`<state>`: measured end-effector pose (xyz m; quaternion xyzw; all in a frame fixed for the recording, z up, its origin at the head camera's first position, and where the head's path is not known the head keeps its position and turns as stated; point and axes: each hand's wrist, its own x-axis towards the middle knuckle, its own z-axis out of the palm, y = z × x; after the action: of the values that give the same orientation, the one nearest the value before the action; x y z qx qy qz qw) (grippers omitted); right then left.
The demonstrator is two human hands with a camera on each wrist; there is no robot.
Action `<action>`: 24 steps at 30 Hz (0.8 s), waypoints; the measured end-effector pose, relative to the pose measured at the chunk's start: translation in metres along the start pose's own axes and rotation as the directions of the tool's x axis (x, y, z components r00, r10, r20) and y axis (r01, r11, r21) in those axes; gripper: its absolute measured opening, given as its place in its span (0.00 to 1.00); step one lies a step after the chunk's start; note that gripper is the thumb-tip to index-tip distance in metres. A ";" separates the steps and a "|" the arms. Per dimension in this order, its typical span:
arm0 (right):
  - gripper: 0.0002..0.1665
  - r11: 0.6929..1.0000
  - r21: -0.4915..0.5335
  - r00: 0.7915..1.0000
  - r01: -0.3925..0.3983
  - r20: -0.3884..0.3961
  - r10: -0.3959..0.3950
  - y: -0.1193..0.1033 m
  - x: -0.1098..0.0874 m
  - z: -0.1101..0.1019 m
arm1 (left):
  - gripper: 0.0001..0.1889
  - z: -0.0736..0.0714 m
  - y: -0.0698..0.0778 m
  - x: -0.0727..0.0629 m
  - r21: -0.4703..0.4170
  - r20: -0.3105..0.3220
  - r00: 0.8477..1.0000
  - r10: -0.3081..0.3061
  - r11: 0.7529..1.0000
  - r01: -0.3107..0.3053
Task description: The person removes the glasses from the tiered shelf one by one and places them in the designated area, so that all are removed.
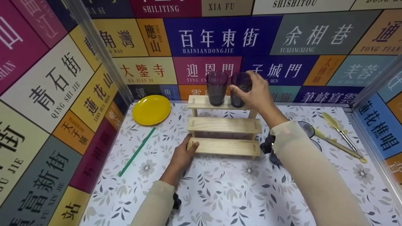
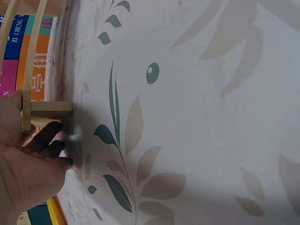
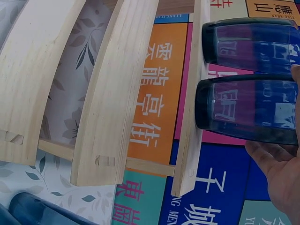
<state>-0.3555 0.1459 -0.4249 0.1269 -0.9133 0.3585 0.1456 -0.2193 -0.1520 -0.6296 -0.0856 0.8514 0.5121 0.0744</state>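
Observation:
A three-step wooden rack (image 1: pixel 224 125) stands on the patterned tabletop. On its top step is a dark tinted glass (image 1: pixel 216 89), upright. Beside it, to the right, my right hand (image 1: pixel 259 91) grips a second tinted glass (image 1: pixel 237 99) near its upper part, thumb in front. In the right wrist view the base of this held glass (image 3: pixel 225 108) is right at the top board. My left hand (image 1: pixel 183 153) holds the left end of the lowest step, thumb on top; in the left wrist view its fingers (image 2: pixel 47 138) are around that end.
On the left lie a yellow plate (image 1: pixel 151 110) and a green straw (image 1: pixel 137 151). More tinted glasses (image 1: pixel 306 129) lie on the right, partly hidden by my right arm. Beyond them are tongs (image 1: pixel 340 131) and a long yellowish utensil (image 1: pixel 340 147). Sign-printed walls (image 1: pixel 207 37) stand close behind the rack.

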 end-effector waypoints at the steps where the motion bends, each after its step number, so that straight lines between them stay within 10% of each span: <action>1: 0.50 1.000 0.001 1.000 0.000 -0.002 0.000 0.000 0.000 0.000 | 0.40 0.000 0.000 0.000 0.007 -0.001 1.000 0.006 1.000 -0.006; 24: 0.54 0.998 0.058 0.996 -0.024 -0.083 0.028 0.010 -0.012 -0.010 | 0.42 0.000 -0.002 0.001 -0.010 0.004 1.000 -0.018 1.000 0.018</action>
<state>-0.3461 0.1615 -0.4290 0.1039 -0.8974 0.3914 0.1754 -0.2198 -0.1529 -0.6315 -0.0926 0.8479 0.5159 0.0799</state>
